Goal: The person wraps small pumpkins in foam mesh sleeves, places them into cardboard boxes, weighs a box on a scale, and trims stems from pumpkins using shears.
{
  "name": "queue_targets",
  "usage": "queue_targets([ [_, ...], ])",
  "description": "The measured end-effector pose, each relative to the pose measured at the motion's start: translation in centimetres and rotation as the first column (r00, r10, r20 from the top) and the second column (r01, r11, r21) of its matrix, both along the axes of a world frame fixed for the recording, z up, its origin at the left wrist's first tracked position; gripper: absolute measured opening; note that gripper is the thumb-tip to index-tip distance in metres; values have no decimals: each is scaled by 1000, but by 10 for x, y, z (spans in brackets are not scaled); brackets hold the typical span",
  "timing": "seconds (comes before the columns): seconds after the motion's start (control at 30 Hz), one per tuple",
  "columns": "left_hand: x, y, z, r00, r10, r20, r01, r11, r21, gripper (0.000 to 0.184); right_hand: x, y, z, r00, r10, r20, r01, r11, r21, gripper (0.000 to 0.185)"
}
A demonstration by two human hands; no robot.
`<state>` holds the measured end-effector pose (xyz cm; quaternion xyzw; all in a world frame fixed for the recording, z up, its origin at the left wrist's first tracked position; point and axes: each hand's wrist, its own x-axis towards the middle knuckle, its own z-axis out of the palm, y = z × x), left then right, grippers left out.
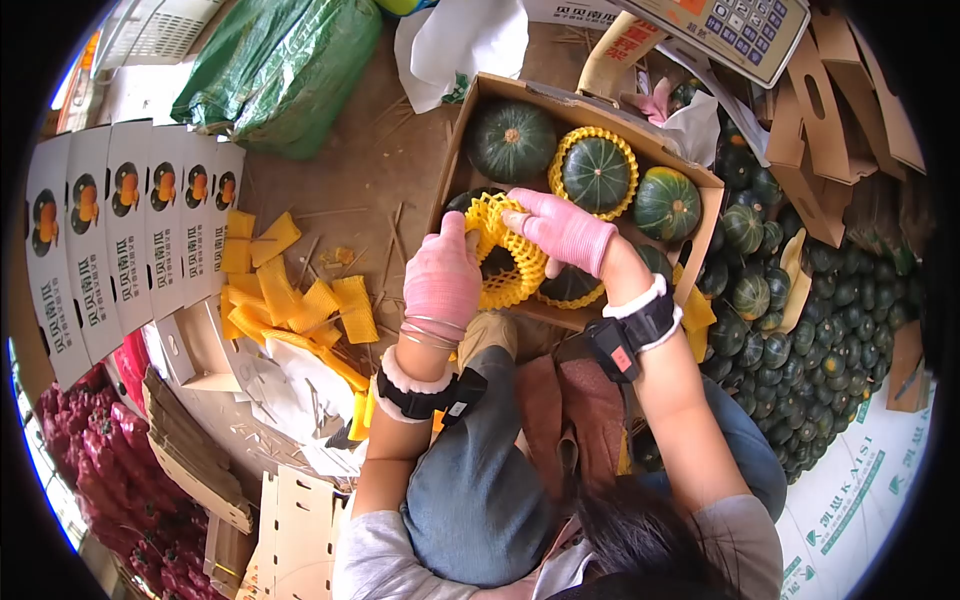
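My left hand (443, 280), in a pink glove, is closed on the left edge of a yellow foam net sleeve (515, 275). My right hand (567, 230), gloved the same way, grips the sleeve's upper right edge. Between them the sleeve is stretched into a ring, with something dark green showing through the opening. It is over the near left part of an open cardboard box (704, 235). In the box are several green squashes: a plain dark one (511, 140), one in a yellow net (597, 175), and one with an orange patch (667, 204). My hands partly hide others.
Flattened yellow net sleeves (290, 300) lie on the floor at left, near printed white cartons (130, 225). A large heap of small green squashes (800, 350) fills the right side. A scale (735, 30) stands at upper right, and a green plastic bag (280, 70) at upper left.
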<state>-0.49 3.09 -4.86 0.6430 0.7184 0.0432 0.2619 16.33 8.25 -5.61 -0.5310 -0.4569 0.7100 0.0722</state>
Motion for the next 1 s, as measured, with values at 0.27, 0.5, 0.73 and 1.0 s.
queue_targets([
  [0.27,-5,5,5,984,37,174,-46,998,53,12,7,2,3,971,-105,-214,93,993,-67,32],
  [0.5,-7,3,-1,992,24,123,-29,999,36,12,-15,3,17,998,53,44,-54,998,23,40],
  [0.73,-11,1,1,900,80,428,-106,994,37,16,-1,-17,-13,974,-144,-174,185,951,249,33],
  [1.0,23,-13,-34,624,-141,768,1,984,180,21,69,-96,10,863,-459,-209,500,834,232,24],
])
